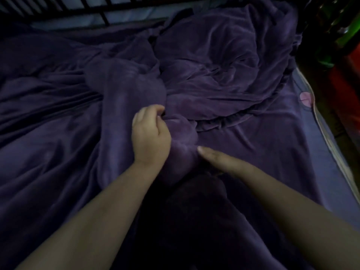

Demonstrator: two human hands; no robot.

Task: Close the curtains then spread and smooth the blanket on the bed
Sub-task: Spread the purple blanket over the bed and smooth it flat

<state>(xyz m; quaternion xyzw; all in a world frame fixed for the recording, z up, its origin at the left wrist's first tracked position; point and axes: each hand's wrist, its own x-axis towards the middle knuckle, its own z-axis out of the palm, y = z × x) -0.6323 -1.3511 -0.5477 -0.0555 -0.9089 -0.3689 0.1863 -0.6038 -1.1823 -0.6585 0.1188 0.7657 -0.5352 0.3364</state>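
A dark purple fleece blanket (214, 61) lies crumpled across the bed, bunched in thick folds at the middle and back right. My left hand (150, 133) is shut on a fold of the blanket near the middle, fingers pinched into the cloth. My right hand (218, 158) reaches in beside it, thumb showing, its fingers tucked under the same fold so I cannot tell how they hold it. The room is dim. No curtains are in view.
A dark slatted bed frame (101, 10) runs along the back. A blue sheet with a pink spot (305, 98) shows at the right mattress edge (331, 145). Green and red objects (342, 41) stand beyond the bed at right.
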